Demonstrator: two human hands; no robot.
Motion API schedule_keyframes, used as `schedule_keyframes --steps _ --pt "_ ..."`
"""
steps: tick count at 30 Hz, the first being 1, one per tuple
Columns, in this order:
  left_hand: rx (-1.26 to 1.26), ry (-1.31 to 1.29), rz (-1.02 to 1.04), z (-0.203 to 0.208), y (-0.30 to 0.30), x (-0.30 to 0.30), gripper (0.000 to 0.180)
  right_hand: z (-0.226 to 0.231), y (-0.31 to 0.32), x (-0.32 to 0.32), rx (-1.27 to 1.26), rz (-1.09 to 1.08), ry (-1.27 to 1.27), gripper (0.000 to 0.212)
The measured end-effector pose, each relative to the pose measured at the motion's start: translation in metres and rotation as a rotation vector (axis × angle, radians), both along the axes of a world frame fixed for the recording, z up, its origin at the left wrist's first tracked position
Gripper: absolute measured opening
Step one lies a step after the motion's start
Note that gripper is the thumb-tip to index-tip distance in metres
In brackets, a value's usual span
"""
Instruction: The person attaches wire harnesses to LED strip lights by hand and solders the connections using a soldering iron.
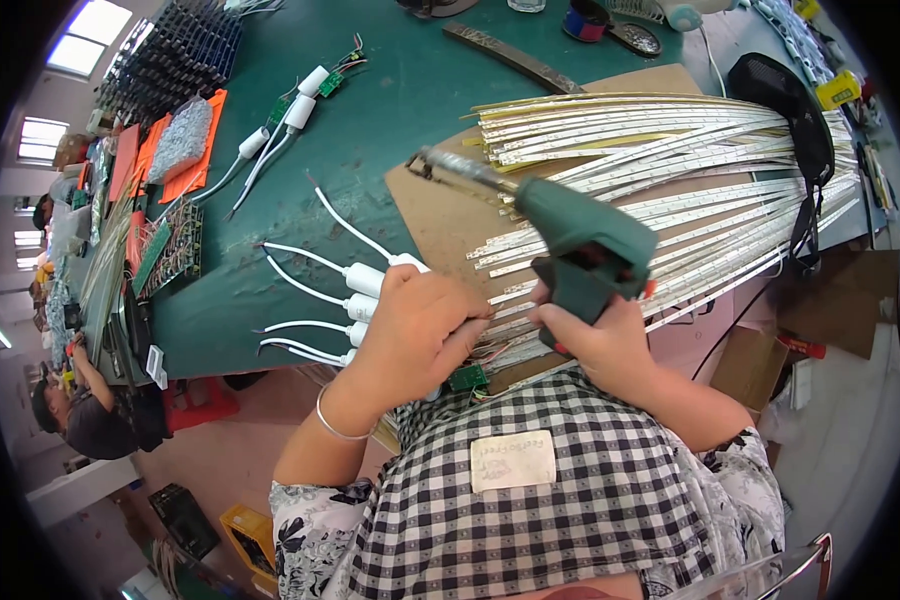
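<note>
My right hand is wrapped round the grip of a green soldering gun, its metal tip raised and pointing to the upper left. My left hand is closed, thumb and fingers pinched by the near ends of the strips; what lies between them is hidden. A small green circuit board with thin wires sits just below that hand, close to my checked apron. White cylindrical connectors with cables lie partly under and left of my left hand. Long white LED strips fan out rightward from beneath the gun.
The strips lie on a brown cardboard sheet on the green table. A dark metal bar, a solder spool and a black mesh pouch are farther back. Stacked circuit boards stand far left. Another person sits at left.
</note>
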State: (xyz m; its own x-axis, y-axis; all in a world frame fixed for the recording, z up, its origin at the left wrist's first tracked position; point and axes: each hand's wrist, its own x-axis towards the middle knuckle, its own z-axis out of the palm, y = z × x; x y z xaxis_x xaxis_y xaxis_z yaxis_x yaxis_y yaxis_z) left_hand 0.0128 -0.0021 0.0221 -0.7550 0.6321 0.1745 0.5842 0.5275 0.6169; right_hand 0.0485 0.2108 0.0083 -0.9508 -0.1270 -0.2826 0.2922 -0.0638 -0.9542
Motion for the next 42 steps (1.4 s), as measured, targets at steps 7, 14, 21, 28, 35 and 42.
schedule_keyframes --steps 7,14,21,28,35,42 --pt "0.051 0.016 0.026 -0.003 0.005 0.009 0.01 0.0 -0.008 0.002 0.085 0.077 0.035 0.021" --pt "0.038 0.029 0.007 -0.002 0.008 0.011 0.01 0.001 -0.012 0.004 0.027 0.066 0.058 0.02" --pt "0.13 -0.058 0.12 -0.006 0.006 0.017 0.011 0.0 -0.012 0.005 0.081 0.117 0.033 0.021" --pt "0.054 0.046 0.109 -0.007 0.013 0.019 0.01 -0.004 -0.011 0.006 0.073 0.161 0.068 0.026" --pt "0.134 0.014 0.166 -0.01 0.017 0.022 0.013 -0.006 -0.014 0.009 -0.024 0.065 0.017 0.027" --pt "0.114 0.108 0.148 -0.009 0.017 0.025 0.011 -0.01 -0.014 0.013 -0.097 0.039 0.008 0.027"
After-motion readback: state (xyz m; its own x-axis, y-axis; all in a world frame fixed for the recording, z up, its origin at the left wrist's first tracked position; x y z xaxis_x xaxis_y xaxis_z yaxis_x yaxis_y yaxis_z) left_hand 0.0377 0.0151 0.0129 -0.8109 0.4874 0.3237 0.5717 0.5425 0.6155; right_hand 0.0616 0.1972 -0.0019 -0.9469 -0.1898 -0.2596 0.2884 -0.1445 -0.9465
